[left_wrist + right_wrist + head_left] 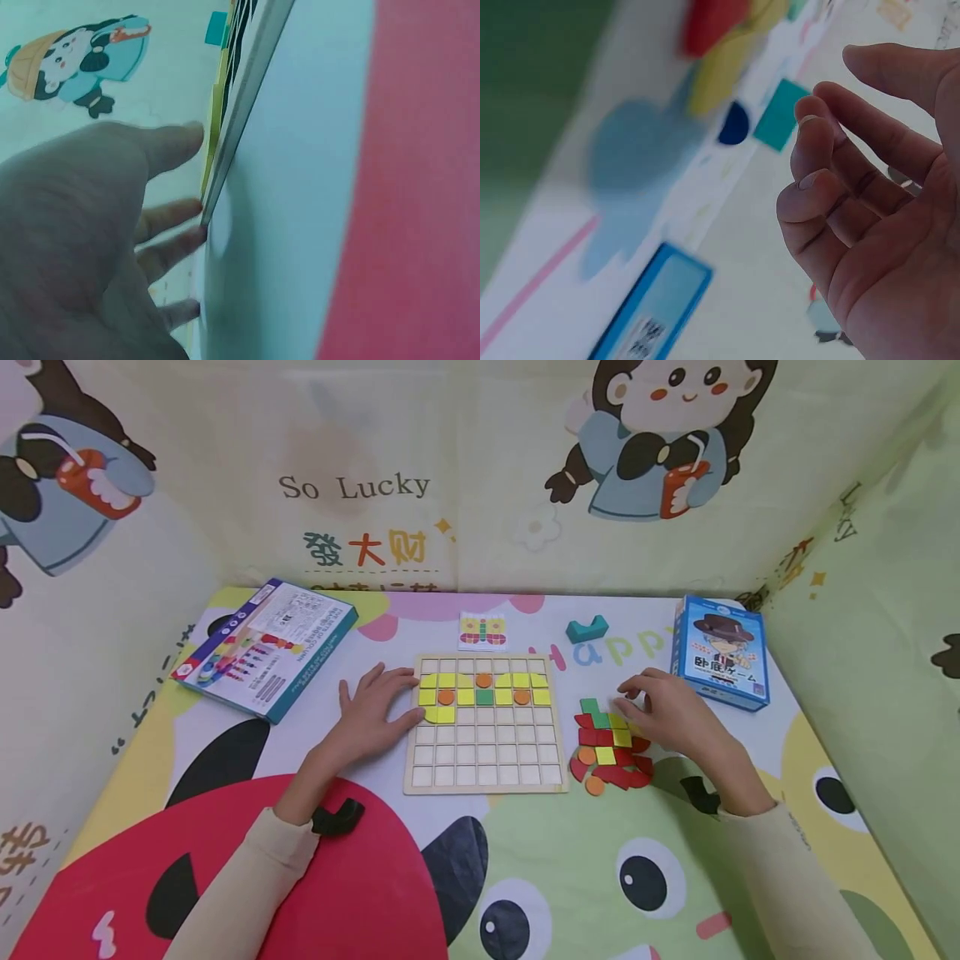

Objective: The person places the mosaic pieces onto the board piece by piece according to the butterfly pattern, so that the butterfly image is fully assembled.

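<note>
Right hand (671, 710) is hovering by the heap, fingers loosely bent, thumb well apart from them, nothing in its grasp. Left hand (371, 710) has its fingers spread, fingertips touching the left edge of the square pale wooden grid board (487, 756), not gripping anything.

Just below the right hand's fingers is the flat heap of loose red, yellow, green and orange tiles (596, 737), right of the board. On the board, the top rows hold yellow tiles (446, 680), three orange round tiles (483, 680) and one green square tile (484, 697).

Further out: a small white butterfly picture card (482, 629), a teal notched block (587, 629), and a blue cardboard box (722, 652) far right.
</note>
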Tool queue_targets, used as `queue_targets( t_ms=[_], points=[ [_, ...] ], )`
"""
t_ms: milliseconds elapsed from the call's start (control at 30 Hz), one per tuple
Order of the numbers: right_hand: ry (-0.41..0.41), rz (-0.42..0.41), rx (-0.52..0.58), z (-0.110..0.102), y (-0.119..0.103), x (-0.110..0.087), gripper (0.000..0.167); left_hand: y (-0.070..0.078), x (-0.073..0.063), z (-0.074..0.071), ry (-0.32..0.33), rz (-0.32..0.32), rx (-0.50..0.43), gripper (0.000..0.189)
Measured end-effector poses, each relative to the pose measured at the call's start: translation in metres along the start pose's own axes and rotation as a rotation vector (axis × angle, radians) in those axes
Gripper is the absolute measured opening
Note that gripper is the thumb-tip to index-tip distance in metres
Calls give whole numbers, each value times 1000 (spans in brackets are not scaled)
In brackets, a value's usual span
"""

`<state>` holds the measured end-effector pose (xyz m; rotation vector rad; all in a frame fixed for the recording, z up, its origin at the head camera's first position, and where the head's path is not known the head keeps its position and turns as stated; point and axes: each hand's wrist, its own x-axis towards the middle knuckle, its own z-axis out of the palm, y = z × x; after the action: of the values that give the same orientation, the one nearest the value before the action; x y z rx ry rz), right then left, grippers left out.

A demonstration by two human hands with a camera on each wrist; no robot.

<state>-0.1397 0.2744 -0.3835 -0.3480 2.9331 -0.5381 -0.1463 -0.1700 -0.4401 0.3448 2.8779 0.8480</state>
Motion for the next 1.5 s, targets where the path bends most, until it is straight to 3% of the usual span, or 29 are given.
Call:
queue_targets(
  t_ms=[200, 600, 1300, 1500],
  points=[
    [4, 1, -7, 1, 16, -11, 28, 7, 1, 5, 30, -25, 7, 66],
    [17, 19, 9, 3, 22, -17, 29, 17, 4, 11, 63, -72, 47, 76],
    [-31, 26, 30, 11, 31, -20, 27, 15, 3, 10, 49, -50, 17, 74],
    [-31, 24, 30, 10, 32, -22, 28, 7, 2, 8, 38, -15, -21, 61]
  ],
)
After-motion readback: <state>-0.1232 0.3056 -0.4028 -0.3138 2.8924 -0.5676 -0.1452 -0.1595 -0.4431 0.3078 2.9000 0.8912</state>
